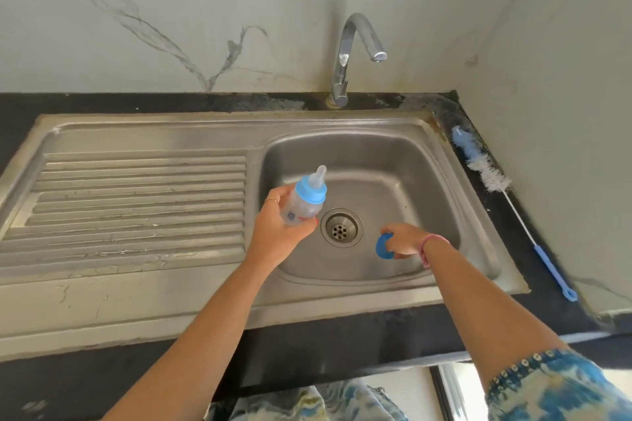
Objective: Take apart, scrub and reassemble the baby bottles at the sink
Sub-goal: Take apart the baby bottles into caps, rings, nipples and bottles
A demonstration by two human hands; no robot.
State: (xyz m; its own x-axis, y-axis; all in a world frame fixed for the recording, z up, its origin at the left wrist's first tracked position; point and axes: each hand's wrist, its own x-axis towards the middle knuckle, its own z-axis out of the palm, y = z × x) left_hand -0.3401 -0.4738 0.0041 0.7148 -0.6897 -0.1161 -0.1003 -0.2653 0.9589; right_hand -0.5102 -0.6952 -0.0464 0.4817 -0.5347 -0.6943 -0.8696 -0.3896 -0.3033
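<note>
My left hand [278, 231] grips a small clear baby bottle [301, 210] over the left part of the sink basin. The bottle tilts to the right and carries a light blue collar [310, 191] with a clear teat [320, 175] on top. My right hand [403, 238] is low in the basin, right of the drain [341, 227], and pinches a darker blue round cap [383, 247] that sits at or just above the basin floor.
The steel sink [427, 161] has a ribbed drainboard [136, 202] on its left. A chrome tap [352, 55] stands behind the basin, with no water running. A blue-handled bottle brush [513, 212] lies on the black counter along the right wall.
</note>
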